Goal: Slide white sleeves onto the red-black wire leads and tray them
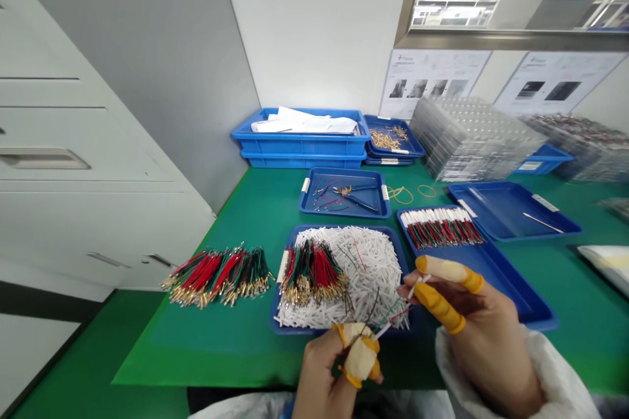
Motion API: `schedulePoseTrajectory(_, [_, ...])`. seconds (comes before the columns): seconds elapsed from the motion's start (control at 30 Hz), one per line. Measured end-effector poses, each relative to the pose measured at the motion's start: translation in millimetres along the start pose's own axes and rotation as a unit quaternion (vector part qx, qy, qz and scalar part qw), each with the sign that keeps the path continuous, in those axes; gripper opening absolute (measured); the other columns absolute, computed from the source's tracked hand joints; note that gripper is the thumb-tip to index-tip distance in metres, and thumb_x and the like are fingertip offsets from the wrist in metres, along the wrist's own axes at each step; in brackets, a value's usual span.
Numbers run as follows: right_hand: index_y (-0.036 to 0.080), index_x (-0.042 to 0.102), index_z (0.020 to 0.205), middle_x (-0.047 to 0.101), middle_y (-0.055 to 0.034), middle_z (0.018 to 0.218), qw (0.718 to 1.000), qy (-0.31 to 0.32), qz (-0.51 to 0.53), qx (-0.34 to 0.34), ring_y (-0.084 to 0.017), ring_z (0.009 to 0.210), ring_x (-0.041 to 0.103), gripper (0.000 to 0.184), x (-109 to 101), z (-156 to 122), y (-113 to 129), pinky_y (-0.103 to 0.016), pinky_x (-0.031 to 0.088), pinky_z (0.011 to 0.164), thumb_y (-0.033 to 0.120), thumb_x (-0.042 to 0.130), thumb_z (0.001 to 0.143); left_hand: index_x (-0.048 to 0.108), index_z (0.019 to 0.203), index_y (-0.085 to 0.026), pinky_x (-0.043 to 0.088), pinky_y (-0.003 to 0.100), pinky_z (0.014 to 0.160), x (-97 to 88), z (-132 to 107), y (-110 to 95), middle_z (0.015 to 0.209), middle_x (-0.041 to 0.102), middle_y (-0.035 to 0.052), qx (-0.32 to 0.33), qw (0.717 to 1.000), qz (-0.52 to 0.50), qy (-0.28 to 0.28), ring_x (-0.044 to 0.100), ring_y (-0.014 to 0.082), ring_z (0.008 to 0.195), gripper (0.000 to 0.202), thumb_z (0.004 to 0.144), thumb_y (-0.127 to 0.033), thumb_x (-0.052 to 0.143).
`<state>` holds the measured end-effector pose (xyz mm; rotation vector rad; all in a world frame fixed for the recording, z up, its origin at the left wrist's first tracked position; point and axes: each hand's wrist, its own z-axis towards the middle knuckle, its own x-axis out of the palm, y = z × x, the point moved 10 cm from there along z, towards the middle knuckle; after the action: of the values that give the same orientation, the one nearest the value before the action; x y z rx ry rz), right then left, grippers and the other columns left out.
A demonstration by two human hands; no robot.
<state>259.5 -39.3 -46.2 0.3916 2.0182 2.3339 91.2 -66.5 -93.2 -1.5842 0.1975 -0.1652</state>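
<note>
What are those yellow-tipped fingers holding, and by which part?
The left hand pinches a white tube by one end. The right hand pinches a small white piece; which part is too blurred to tell.

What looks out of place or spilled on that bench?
Nothing looks clearly spilled or damaged. Slightly odd: thin yellowish rubber bands lie loose on the green mat, outside any tray; and the left pile of colored wires rests directly on that mat, while another bunch sits on white tubes in a blue tray.
</note>
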Motion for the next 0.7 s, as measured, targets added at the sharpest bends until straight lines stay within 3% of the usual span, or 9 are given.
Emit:
schedulePoseTrajectory(0.4, [0.026, 0.062, 0.087, 0.073, 0.0031, 0.071, 0.998, 0.002, -0.064, -0.012, -0.014, 0.064, 0.069, 0.024, 5, -6, 4, -0.017, 0.057, 0.060, 0.013, 0.067, 0.067, 0.058, 0.061, -0.016, 0.043, 0.019, 0.053, 0.9, 0, 6, 0.060, 0.060, 0.0018, -0.006, 1.000, 0.023, 0.008, 0.058, 0.0143, 0.058, 0.015, 0.075, -0.018, 0.050])
schedulePoseTrajectory(0.6, [0.024, 0.065, 0.087, 0.073, 0.0000, 0.078, 0.985, 0.092, -0.144, -0.031, -0.017, 0.072, 0.068, 0.020, 17, -4, 11, -0.021, 0.057, 0.065, 0.016, 0.064, 0.070, 0.058, 0.061, -0.015, 0.042, 0.020, 0.055, 2.7, 1, -2, 0.060, 0.060, 0.0018, -0.010, 0.999, 0.035, 0.012, 0.058, 0.0143, 0.059, 0.017, 0.075, -0.012, 0.048])
schedulePoseTrajectory(0.7, [0.023, 0.065, 0.086, 0.073, -0.0001, 0.075, 0.981, 0.061, -0.174, -0.054, -0.016, 0.069, 0.068, 0.016, 10, 3, 23, -0.023, 0.057, 0.065, 0.017, 0.062, 0.072, 0.059, 0.061, -0.015, 0.043, 0.020, 0.057, 4.4, 1, -1, 0.065, 0.062, 0.0023, -0.024, 0.999, 0.043, 0.015, 0.058, 0.0139, 0.060, 0.019, 0.073, -0.008, 0.046])
